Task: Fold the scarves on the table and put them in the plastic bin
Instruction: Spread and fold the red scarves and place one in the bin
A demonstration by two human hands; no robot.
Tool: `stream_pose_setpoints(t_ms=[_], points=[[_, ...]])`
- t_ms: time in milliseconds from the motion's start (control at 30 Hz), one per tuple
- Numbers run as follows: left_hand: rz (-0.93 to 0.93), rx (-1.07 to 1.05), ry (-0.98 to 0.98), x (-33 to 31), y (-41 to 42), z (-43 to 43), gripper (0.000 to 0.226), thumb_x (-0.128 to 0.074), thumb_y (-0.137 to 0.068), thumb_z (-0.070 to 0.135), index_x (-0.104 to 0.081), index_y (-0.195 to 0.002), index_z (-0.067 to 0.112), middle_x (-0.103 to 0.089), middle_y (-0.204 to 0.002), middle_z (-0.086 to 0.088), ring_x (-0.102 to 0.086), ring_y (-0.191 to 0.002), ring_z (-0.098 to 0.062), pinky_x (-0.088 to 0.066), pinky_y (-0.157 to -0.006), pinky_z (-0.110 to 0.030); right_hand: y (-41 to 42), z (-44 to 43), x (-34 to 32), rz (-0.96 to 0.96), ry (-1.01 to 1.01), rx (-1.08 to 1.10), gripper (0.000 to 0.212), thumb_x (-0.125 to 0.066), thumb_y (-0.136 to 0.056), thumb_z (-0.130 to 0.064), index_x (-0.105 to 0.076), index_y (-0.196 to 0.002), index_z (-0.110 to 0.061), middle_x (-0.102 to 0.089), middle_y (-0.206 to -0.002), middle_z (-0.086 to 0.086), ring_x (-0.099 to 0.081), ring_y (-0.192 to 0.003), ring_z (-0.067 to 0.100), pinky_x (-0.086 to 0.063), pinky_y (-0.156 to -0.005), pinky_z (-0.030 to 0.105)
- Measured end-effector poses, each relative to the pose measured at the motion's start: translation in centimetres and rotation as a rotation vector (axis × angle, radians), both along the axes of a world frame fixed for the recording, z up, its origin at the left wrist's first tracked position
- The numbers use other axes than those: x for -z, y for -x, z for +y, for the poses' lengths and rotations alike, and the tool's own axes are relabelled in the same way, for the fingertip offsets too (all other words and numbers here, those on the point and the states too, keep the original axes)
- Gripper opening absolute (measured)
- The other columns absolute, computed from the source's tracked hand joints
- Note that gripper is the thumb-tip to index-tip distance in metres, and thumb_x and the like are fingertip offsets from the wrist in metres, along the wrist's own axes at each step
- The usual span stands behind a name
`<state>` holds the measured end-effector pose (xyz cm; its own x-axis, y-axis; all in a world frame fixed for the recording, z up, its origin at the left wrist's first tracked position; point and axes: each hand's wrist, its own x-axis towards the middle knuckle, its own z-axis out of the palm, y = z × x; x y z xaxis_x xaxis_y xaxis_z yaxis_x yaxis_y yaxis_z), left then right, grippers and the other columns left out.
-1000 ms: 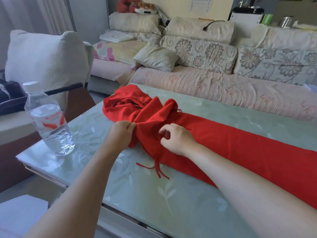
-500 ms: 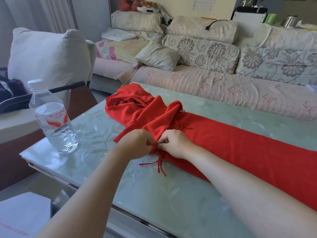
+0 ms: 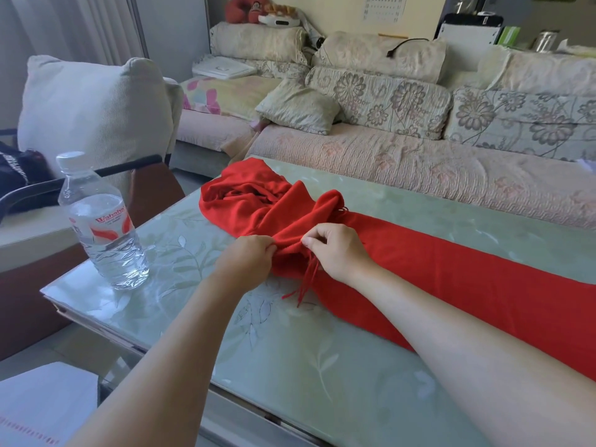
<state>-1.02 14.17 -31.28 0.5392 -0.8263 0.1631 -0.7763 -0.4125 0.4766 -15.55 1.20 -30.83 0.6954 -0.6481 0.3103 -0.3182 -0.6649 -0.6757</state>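
Observation:
A long red scarf (image 3: 451, 279) lies across the pale green glass table (image 3: 290, 366), flat toward the right and bunched in a heap at its left end. My left hand (image 3: 248, 259) grips the bunched cloth at the scarf's near edge. Right beside it, my right hand (image 3: 335, 250) pinches the same edge with thumb and fingers. Red fringe strands hang from between the two hands onto the glass. No plastic bin is in view.
A water bottle (image 3: 103, 227) stands near the table's left corner. A sofa with patterned cushions (image 3: 403, 101) runs along the far side. A chair with a white cushion (image 3: 93, 111) sits at left. White paper (image 3: 38, 408) lies below the table's near left edge.
Both hands have come together at the scarf's near edge, and the left hand has shifted right while pulling the bunched cloth toward me. The fringe now hangs between them.

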Motion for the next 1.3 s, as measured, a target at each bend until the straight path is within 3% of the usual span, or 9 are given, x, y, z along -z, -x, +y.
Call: stream_pose_setpoints(t_ms=[167, 333, 567, 700, 933, 1033, 1133, 1200, 1300], points=[[-0.064, -0.251, 0.002, -0.6, -1.7, 0.1, 0.017, -0.045, -0.086, 0.016, -0.062, -0.085, 0.018, -0.066, -0.087, -0.008, -0.061, -0.079, -0.032, -0.051, -0.067, -0.036, 0.4, 0.0, 1.5, 0.059, -0.174, -0.124, 0.053, -0.044, -0.078, 0.019, -0.075, -0.104, -0.015, -0.074, -0.095, -0.007, -0.07, -0.093, 0.003, -0.054, -0.092, 0.021], [-0.168, -0.057, 0.017, 0.0, -0.4, 0.5, 0.055, -0.052, -0.077, 0.008, -0.055, -0.129, 0.025, -0.054, -0.123, 0.0, -0.047, -0.111, -0.025, -0.044, -0.09, -0.037, -0.3, 0.1, 2.3, 0.062, -0.074, -0.16, 0.072, -0.043, -0.072, 0.018, -0.065, -0.13, -0.018, -0.066, -0.129, -0.001, -0.062, -0.119, 0.008, -0.047, -0.107, 0.028], [-0.28, 0.169, -0.02, -0.3, 1.5, -0.2, 0.065, -0.057, -0.071, 0.069, -0.057, -0.128, 0.038, -0.048, -0.134, 0.015, -0.037, -0.124, -0.017, -0.029, -0.101, -0.035, 0.2, -1.2, 0.1, -0.087, 0.408, -0.06, 0.022, -0.064, -0.084, 0.001, -0.078, -0.095, -0.012, -0.071, -0.095, 0.004, -0.07, -0.089, 0.025, -0.056, -0.08, 0.042], [-0.425, 0.082, 0.011, -0.7, 2.8, -1.8, 0.04, -0.065, -0.081, 0.039, -0.065, -0.12, 0.036, -0.059, -0.127, 0.011, -0.048, -0.116, -0.019, -0.034, -0.094, -0.035, 3.0, -2.1, -2.3, -0.112, 0.389, -0.022, 0.018, -0.063, -0.085, 0.0, -0.074, -0.093, -0.013, -0.07, -0.093, 0.001, -0.068, -0.088, 0.021, -0.054, -0.083, 0.039], [-0.188, 0.055, 0.389, -4.4, 8.2, -4.8, 0.02, -0.042, -0.079, 0.015, -0.061, -0.083, 0.012, -0.062, -0.081, -0.004, -0.057, -0.08, -0.03, -0.043, -0.065, -0.039, 9.9, -3.1, -4.2, -0.251, -0.138, 0.266, 0.036, -0.047, -0.088, 0.002, -0.053, -0.089, -0.033, -0.063, -0.104, -0.009, -0.072, -0.078, 0.012, -0.059, -0.074, 0.05], [-0.115, 0.118, 0.427, -5.5, 11.8, -5.9, 0.023, -0.043, -0.089, 0.019, -0.043, -0.067, 0.016, -0.055, -0.067, -0.007, -0.054, -0.071, -0.036, -0.037, -0.056, -0.039, 12.5, -2.2, -4.0, -0.283, -0.707, 0.339, 0.027, -0.047, -0.09, -0.01, -0.053, -0.113, -0.024, -0.055, -0.121, 0.006, -0.069, -0.085, 0.029, -0.06, -0.065, 0.052], [-0.086, 0.2, 0.37, -5.6, 14.5, -6.8, 0.037, -0.047, -0.097, 0.031, -0.05, -0.063, 0.018, -0.061, -0.066, -0.01, -0.056, -0.067, -0.035, -0.034, -0.054, -0.036, 14.1, -0.9, -3.7, -0.289, -1.213, 0.229, 0.032, -0.047, -0.098, -0.044, -0.053, -0.114, -0.017, -0.054, -0.106, 0.016, -0.067, -0.074, 0.034, -0.047, -0.053, 0.033], [-0.064, 0.221, 0.343, -5.7, 15.6, -7.6, 0.045, -0.05, -0.098, 0.035, -0.043, -0.055, 0.02, -0.051, -0.057, -0.002, -0.052, -0.061, -0.03, -0.03, -0.053, -0.034, 14.8, -1.1, -3.0, -0.319, -1.267, 0.062, 0.042, -0.052, -0.093, -0.045, -0.053, -0.124, -0.017, -0.059, -0.088, 0.013, -0.063, -0.064, 0.027, -0.038, -0.051, 0.029], [-0.025, 0.189, 0.316, -5.8, 16.1, -8.4, 0.046, -0.052, -0.097, 0.035, -0.046, -0.055, 0.017, -0.047, -0.056, 0.001, -0.049, -0.058, -0.025, -0.034, -0.054, -0.037, 15.4, -1.7, -2.5, -0.399, -1.02, -0.036, 0.055, -0.063, -0.089, -0.012, -0.046, -0.133, -0.04, -0.065, -0.081, 0.007, -0.063, -0.07, 0.023, -0.046, -0.061, 0.033]])
